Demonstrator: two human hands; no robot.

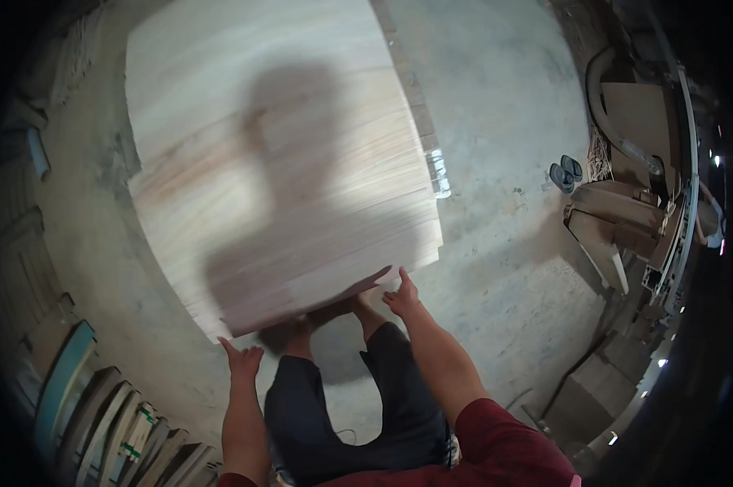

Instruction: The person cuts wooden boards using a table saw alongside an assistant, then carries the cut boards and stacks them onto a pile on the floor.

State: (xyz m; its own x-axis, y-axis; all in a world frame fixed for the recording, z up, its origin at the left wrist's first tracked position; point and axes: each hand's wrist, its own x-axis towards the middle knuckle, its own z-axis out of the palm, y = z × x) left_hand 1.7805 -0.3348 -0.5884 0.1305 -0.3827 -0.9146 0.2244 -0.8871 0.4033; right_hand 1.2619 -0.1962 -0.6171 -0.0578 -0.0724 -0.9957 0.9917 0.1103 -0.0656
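A wide stack of pale, thin wood sheets (342, 195) lies on the floor before me, its layers slightly uneven along the right side. My left hand (242, 357) is at the near left corner, thumb reaching to the edge and the other fingers curled in. At the near right corner my right hand (402, 297) has its thumb up against the edge, fingers bent beneath. Between the hands the near edge stands a little proud, with dark shadow below it. How firmly either hand pinches the sheet is hard to see. My own shadow falls across the wood.
Curved boards (107, 422) stand in a row at the lower left, beside a teal piece (60, 369). Right of the stack are a pair of slippers (566, 174), cardboard pieces (618, 215) and a thick hose (598, 89). Cardboard boxes (594, 394) sit at lower right.
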